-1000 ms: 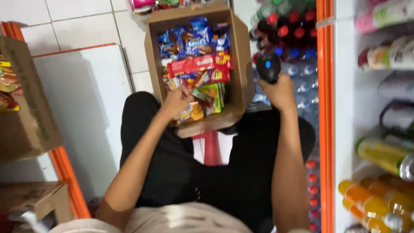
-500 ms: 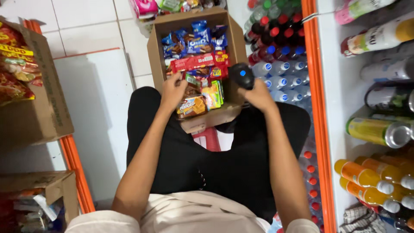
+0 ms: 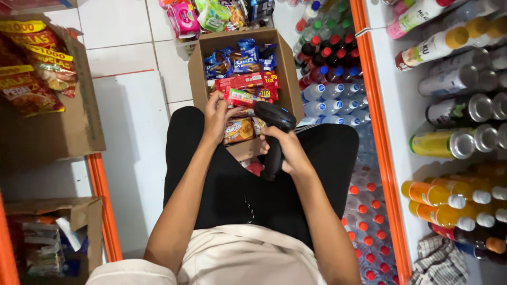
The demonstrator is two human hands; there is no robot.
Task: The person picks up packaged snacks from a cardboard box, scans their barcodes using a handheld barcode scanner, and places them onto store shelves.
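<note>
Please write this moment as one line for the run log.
left hand: holds red snack packet | right hand: holds black handheld scanner | brown cardboard box: on lap, full of snacks

The cardboard box (image 3: 288, 68) rests on the lap, packed with snack packets, open above. At three o'clock, bottles (image 3: 330, 79) crowd the floor against the orange shelf edge (image 3: 377, 132). At nine o'clock, bare white tile (image 3: 132, 137) leaves room out to another carton (image 3: 79, 126) of crisps.
</note>
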